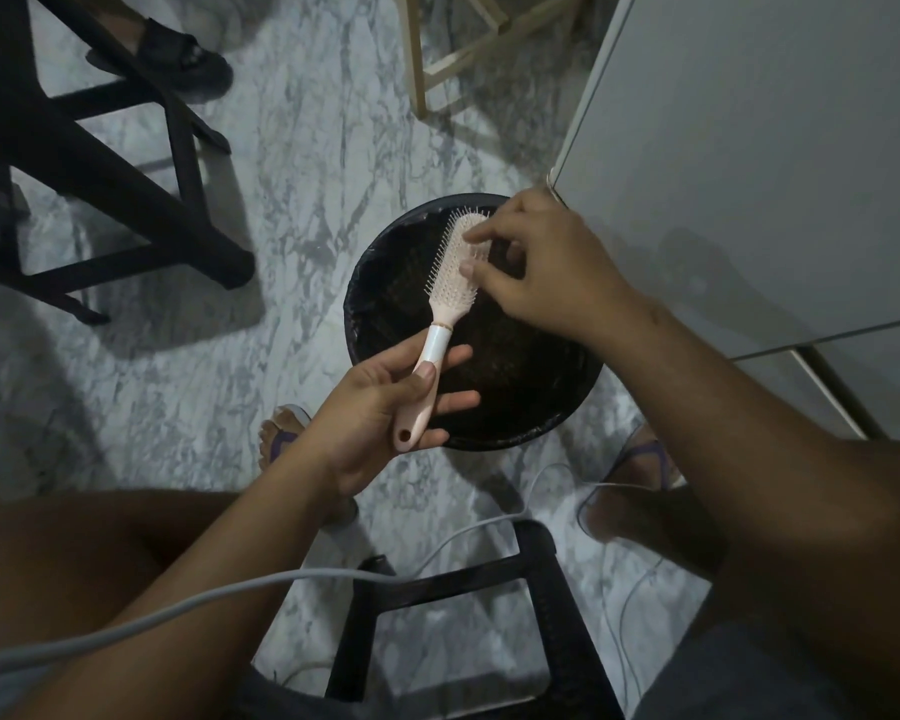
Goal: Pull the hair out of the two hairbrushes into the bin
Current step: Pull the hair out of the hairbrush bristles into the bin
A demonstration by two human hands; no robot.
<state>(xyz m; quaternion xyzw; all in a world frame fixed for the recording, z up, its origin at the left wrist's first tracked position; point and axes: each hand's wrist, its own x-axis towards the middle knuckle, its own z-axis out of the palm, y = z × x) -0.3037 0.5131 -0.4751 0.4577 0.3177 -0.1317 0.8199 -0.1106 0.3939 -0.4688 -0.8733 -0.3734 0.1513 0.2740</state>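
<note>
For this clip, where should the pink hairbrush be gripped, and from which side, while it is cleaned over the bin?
By its slim handle, from the near end and underneath, as the left hand does: thumb on top, fingers beneath. The hairbrush points away over the bin, so this probably leaves the bristled head free for the right hand.

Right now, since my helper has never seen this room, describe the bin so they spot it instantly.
Find the white cabinet on the right of the marble floor. At its corner stands the bin, directly under the pink hairbrush. It is round, black and open-topped, unlike the angular stools around it.
</note>
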